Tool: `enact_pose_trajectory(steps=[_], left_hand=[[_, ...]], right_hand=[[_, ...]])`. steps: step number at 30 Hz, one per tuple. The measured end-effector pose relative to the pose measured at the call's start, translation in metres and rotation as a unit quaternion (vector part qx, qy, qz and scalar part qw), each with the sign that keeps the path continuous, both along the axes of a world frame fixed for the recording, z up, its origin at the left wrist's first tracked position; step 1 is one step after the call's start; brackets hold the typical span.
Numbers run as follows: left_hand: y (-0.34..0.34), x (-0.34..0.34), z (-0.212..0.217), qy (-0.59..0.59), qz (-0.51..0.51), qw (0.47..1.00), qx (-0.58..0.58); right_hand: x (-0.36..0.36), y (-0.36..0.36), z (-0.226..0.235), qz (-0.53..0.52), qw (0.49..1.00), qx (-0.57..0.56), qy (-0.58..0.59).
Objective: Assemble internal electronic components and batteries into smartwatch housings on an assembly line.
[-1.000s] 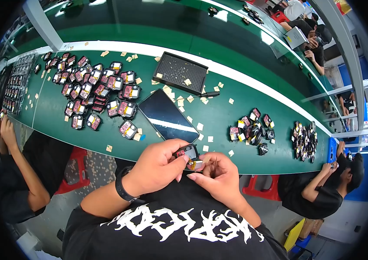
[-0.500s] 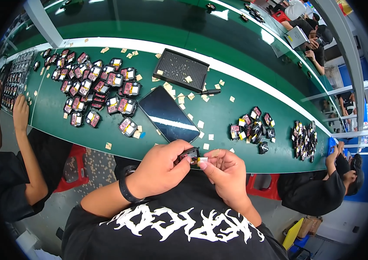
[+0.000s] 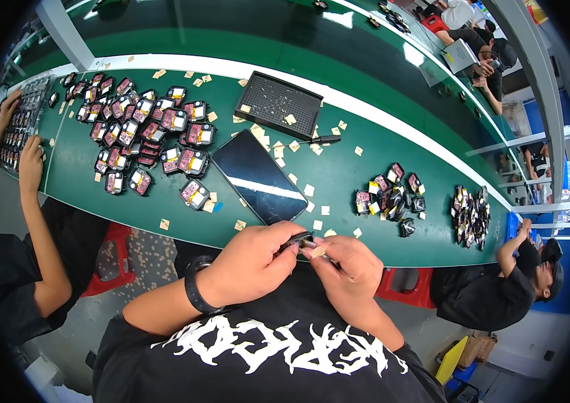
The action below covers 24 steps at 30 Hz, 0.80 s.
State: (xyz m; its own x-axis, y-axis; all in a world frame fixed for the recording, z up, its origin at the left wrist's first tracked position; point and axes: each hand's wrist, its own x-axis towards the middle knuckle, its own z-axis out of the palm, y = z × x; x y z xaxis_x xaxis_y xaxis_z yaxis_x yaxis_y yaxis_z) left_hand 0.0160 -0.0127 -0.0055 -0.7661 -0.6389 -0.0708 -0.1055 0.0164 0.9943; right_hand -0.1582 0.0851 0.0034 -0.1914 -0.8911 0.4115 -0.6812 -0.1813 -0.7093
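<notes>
Close to my body, at the near edge of the green table, both hands meet over a small black plastic device casing point(image 3: 304, 238). My left hand point(image 3: 248, 262) is closed around it, thumb on the near side. My right hand point(image 3: 347, 269) pinches a small beige square piece point(image 3: 318, 252) beside the casing's right end. The fingers hide most of the casing's inside. Just beyond my hands a dark tablet-like panel point(image 3: 258, 178) lies flat. Left of it spreads a pile of similar black casings with pink boards and white parts point(image 3: 175, 121).
A black perforated tray point(image 3: 279, 104) and a screwdriver point(image 3: 325, 140) lie beyond the panel among scattered beige squares. Two more clusters, a smaller casing group point(image 3: 392, 195) and a dense dark pile point(image 3: 471, 216), lie to the right. A co-worker's hands point(image 3: 30, 164) work at far left; another person sits at right.
My right hand has moved in against the casing. The white part with yellow that showed at its fingertips is now hidden, and the beige square has come down and left.
</notes>
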Motion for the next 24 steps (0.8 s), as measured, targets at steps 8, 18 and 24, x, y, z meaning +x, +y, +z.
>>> enact_pose_trajectory(steps=[8,18,24], left_hand=[[-0.001,-0.002,0.008,0.056,-0.053,0.99,0.119],[-0.01,0.01,-0.002,0.067,-0.176,0.977,0.097],[-0.008,0.004,-0.01,0.034,-0.197,0.966,0.164]], right_hand=[[-0.003,0.001,0.0,0.021,0.999,0.025,-0.005],[-0.007,-0.002,-0.004,0.02,0.873,0.208,-0.44],[-0.005,0.0,-0.004,0.019,0.862,0.244,-0.444]])
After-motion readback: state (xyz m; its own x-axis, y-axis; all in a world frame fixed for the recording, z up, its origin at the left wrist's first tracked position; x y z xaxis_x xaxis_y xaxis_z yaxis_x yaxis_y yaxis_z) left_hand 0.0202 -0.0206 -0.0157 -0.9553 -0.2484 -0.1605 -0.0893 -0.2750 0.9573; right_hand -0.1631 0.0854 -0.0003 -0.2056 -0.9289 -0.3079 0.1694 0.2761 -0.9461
